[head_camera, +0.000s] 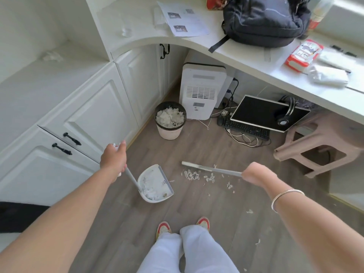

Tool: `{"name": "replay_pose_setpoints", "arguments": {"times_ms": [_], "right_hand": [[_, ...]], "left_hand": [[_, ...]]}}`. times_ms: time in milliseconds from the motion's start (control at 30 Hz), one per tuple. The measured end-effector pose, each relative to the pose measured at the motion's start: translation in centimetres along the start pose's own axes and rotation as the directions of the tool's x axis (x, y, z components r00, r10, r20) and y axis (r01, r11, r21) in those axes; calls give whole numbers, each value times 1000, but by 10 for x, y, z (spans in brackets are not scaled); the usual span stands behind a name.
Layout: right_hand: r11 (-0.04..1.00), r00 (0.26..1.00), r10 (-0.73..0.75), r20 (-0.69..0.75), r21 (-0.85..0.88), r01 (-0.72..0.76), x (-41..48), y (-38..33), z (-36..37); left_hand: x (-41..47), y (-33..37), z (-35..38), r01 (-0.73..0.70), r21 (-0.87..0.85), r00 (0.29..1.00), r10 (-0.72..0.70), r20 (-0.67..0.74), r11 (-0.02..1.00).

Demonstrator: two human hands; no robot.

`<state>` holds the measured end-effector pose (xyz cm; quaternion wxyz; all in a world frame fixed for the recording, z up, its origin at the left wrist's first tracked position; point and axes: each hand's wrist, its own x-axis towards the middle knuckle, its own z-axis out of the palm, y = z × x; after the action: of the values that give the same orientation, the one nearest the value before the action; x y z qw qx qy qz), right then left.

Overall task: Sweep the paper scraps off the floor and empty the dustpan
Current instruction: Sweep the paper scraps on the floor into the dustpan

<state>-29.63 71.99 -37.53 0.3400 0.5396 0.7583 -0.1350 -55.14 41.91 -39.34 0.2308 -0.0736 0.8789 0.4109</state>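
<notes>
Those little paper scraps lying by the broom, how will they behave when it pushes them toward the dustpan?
The paper scraps look thin and curled, so they are probably very light and slide easily on the smooth wood floor. Some may flutter or scatter rather than move together; strays already lie apart. The dustpan already holds a heap, so more could spill.

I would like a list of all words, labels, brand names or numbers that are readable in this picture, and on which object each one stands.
No text here can be read.
Printed sheets on the counter: photos and lines of print, too small and blurred.
Red and white packet: printing visible, not legible.
White appliance under the counter: small display panel and mark, too blurred.
Bottle by the backpack: red label, unreadable.
</notes>
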Motion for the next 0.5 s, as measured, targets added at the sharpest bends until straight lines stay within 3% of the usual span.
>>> {"name": "replay_pose_setpoints", "arguments": {"times_ms": [200,400,500], "right_hand": [[992,996,87,-12,88,-86,21,13,-3],[983,992,123,-2,135,-122,41,36,14],[962,991,125,51,237,-134,52,43,29]], "left_hand": [[-10,-11,24,48,8,997,-48,56,999],[-16,-18,35,92,-36,996,-93,-9,995],[-22,-20,35,107,-53,993,-109,-35,993]]}}
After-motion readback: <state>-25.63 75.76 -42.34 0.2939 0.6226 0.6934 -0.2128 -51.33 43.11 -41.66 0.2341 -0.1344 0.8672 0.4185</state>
